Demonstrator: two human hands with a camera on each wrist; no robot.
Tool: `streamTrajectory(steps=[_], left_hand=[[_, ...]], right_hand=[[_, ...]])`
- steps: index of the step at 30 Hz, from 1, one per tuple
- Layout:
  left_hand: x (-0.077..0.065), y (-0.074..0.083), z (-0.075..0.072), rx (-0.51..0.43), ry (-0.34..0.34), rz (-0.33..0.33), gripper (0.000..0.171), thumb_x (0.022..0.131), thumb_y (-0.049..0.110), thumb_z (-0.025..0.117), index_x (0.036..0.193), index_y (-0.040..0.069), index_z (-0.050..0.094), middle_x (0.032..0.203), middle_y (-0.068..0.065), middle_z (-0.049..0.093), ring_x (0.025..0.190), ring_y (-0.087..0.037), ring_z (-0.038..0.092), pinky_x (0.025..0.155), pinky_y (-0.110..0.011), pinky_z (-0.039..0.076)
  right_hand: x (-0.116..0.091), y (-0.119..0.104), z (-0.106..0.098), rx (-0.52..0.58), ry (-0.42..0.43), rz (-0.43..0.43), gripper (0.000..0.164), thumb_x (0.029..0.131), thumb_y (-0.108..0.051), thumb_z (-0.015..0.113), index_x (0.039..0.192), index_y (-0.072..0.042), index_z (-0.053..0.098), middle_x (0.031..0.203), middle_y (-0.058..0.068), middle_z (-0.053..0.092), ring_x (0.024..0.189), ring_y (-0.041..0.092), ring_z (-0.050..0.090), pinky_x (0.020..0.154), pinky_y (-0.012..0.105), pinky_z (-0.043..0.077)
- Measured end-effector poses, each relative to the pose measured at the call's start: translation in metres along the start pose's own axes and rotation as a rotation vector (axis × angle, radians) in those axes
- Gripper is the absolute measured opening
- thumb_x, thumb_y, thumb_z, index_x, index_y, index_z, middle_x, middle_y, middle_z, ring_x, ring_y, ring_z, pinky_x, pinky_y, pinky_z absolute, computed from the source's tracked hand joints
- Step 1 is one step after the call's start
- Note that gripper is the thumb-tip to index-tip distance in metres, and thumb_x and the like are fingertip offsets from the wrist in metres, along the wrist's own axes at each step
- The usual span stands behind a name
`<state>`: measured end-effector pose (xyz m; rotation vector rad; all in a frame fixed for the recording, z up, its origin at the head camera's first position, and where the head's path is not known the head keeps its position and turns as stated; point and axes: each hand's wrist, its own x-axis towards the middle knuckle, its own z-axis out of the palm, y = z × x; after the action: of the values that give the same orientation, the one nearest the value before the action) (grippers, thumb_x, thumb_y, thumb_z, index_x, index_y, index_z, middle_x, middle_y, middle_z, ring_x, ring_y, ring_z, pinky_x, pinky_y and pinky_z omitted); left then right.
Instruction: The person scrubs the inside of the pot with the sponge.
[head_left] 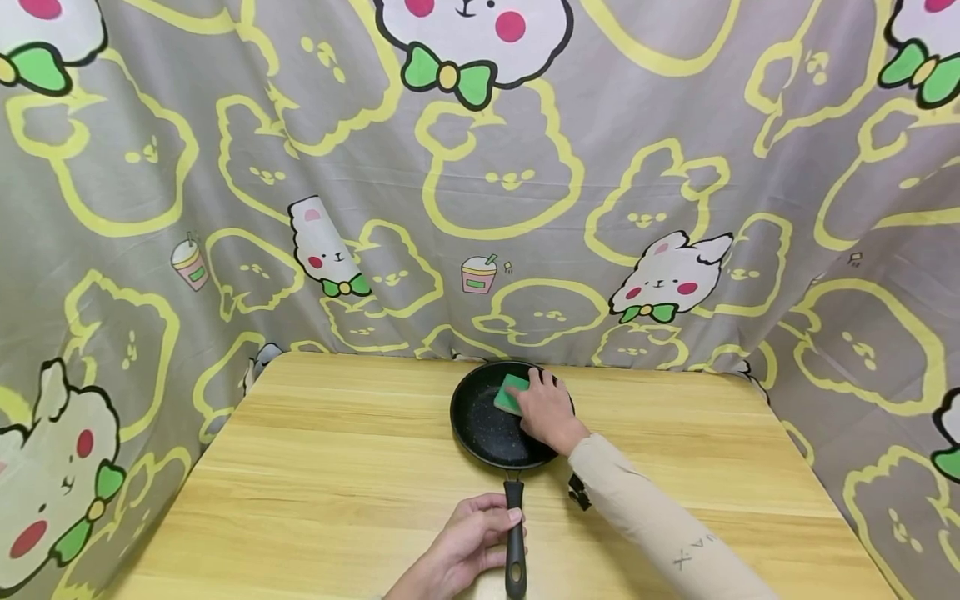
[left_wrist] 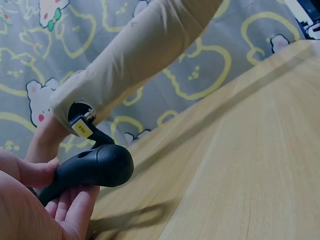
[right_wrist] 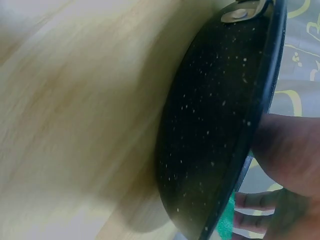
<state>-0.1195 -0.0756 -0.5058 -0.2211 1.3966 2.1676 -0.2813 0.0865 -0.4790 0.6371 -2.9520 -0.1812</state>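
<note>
A black speckled frying pan (head_left: 480,425) sits near the back edge of the wooden table, its handle (head_left: 514,533) pointing toward me. My left hand (head_left: 476,533) grips that handle from the left, thumb on top; in the left wrist view the thumb and fingers wrap the handle (left_wrist: 95,167). Inside the pan, my right hand (head_left: 546,408) holds a green sponge (head_left: 510,395) against the inner surface, right of the middle. From the right wrist, the pan's outer side (right_wrist: 210,125) hides most of the sponge (right_wrist: 227,220), and the fingers show beyond the rim.
The wooden table (head_left: 337,467) spreads out on both sides of the pan. A grey curtain (head_left: 517,275) with yellow outlines and cartoon animals hangs behind and at the sides. A small black camera mount (left_wrist: 82,125) is strapped to the right wrist.
</note>
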Motion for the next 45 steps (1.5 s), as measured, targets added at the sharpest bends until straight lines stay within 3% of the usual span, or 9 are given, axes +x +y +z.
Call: streamTrajectory(steps=[10,16,22,30,37,40,45], left_hand=[[0.001,-0.001,0.001,-0.005,0.015,0.007,0.019,0.095,0.007,0.069,0.112,-0.002,0.066,0.090,-0.006,0.069,0.077,-0.014,0.068,0.068,-0.034,0.058],[0.001,-0.002,0.001,-0.011,0.018,0.016,0.019,0.095,0.006,0.069,0.112,-0.002,0.066,0.090,-0.007,0.069,0.078,-0.015,0.068,0.069,-0.034,0.058],[0.000,-0.003,0.001,-0.009,0.022,0.013,0.021,0.094,0.007,0.069,0.113,-0.001,0.066,0.092,-0.007,0.069,0.079,-0.015,0.068,0.070,-0.035,0.059],[-0.001,-0.003,0.001,-0.012,0.024,0.016,0.021,0.095,0.006,0.068,0.114,-0.002,0.065,0.091,-0.007,0.069,0.079,-0.016,0.068,0.071,-0.036,0.059],[-0.001,-0.003,0.001,-0.010,0.027,0.016,0.020,0.094,0.006,0.069,0.112,-0.001,0.066,0.091,-0.007,0.070,0.079,-0.015,0.068,0.071,-0.035,0.058],[-0.001,-0.002,0.001,-0.007,0.023,0.013,0.021,0.095,0.007,0.069,0.113,-0.002,0.065,0.092,-0.007,0.069,0.079,-0.016,0.068,0.071,-0.035,0.058],[-0.001,-0.001,0.001,-0.006,0.020,0.006,0.024,0.095,0.008,0.069,0.116,-0.003,0.065,0.092,-0.008,0.070,0.079,-0.016,0.068,0.071,-0.035,0.058]], right_hand=[[-0.008,0.007,-0.006,-0.021,-0.046,0.019,0.052,0.089,-0.032,0.079,0.138,-0.029,0.065,0.131,0.024,0.052,0.121,0.044,0.050,0.096,0.060,0.044],[-0.016,0.010,-0.013,-0.016,-0.040,0.019,0.041,0.085,-0.031,0.082,0.125,-0.026,0.073,0.123,0.023,0.057,0.114,0.042,0.054,0.090,0.059,0.046],[-0.024,0.011,-0.023,0.017,-0.097,0.030,0.036,0.082,-0.036,0.085,0.115,-0.024,0.075,0.118,0.022,0.059,0.113,0.042,0.054,0.090,0.058,0.046],[-0.031,0.011,-0.033,0.043,-0.191,0.026,0.035,0.083,-0.037,0.083,0.113,-0.021,0.075,0.111,0.019,0.059,0.105,0.041,0.056,0.086,0.056,0.047],[-0.037,0.011,-0.040,0.080,-0.223,0.016,0.030,0.081,-0.035,0.084,0.102,-0.016,0.074,0.104,0.015,0.058,0.100,0.038,0.057,0.082,0.053,0.047],[-0.040,0.011,-0.042,0.111,-0.230,0.004,0.031,0.082,-0.034,0.084,0.103,-0.015,0.074,0.105,0.015,0.059,0.098,0.037,0.056,0.081,0.053,0.047],[-0.044,0.012,-0.046,0.164,-0.243,-0.028,0.039,0.084,-0.033,0.083,0.118,-0.016,0.076,0.108,0.016,0.061,0.097,0.037,0.056,0.081,0.054,0.047]])
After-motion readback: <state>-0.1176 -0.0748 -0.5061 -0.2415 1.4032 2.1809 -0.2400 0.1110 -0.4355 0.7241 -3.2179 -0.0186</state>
